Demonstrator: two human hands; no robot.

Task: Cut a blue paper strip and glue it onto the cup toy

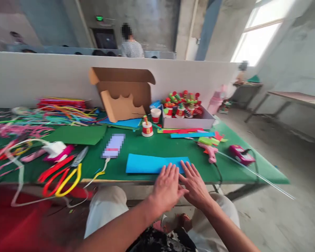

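Observation:
A folded strip of blue paper (144, 163) lies along the front edge of the green table. On its right part rests my left hand (168, 187), fingers stretched out and flat. Beside it, my right hand (195, 183) lies with its fingers spread over the paper's right end. The two hands touch or nearly touch at the thumbs. Past the paper stands a small red and white paper cup (147, 129) with a coiled piece on top. To the right of the paper lies a pink glue gun (210, 152), with a clear glue stick (257, 175) reaching past the table edge.
Scissors with red and yellow handles (65, 175), a phone (114, 145) on a cable and green paper (77, 134) lie left. Behind stand an open cardboard box (128, 94) and a box of decorated cups (187, 120). A purple power block (241, 155) sits right.

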